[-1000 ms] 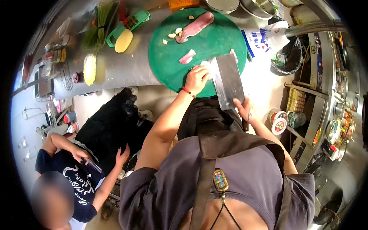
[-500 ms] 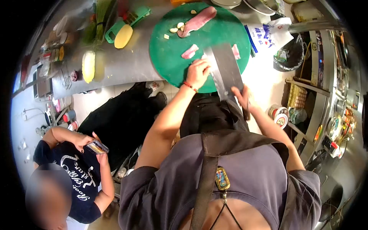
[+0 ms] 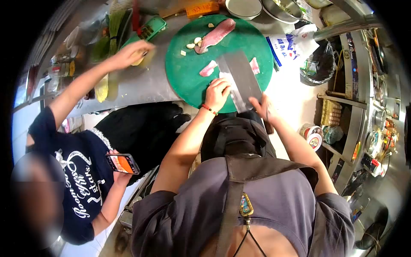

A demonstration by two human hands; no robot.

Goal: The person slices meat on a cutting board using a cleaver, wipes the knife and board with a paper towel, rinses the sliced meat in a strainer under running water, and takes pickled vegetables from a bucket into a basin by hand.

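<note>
On the round green cutting board (image 3: 184, 81), my left hand (image 3: 217, 92) has its fingers curled down over a small piece of meat (image 3: 224, 76), mostly hidden by the fingers and the blade. My right hand (image 3: 263, 108) grips the handle of a wide cleaver (image 3: 242, 75), whose blurred blade stands right beside my left fingertips. One cut slice of meat (image 3: 208, 68) lies left of the blade, another slice (image 3: 254, 65) to its right. Farther back are a long strip of raw meat (image 3: 217, 36) and several garlic cloves (image 3: 191, 46).
At left a co-worker's hand (image 3: 128, 55) reaches over a yellow peeled potato (image 3: 138, 61); their other hand holds a phone (image 3: 123, 164). A green basket (image 3: 155, 28), metal bowl (image 3: 282, 10) and white printed bag (image 3: 284, 47) surround the board. A lined bin (image 3: 319, 64) stands right.
The co-worker has stretched one arm across the counter to the potato, keeping the phone in the other hand. My hands and the cleaver stay at nearly the same spot on the board; the view has shifted slightly.
</note>
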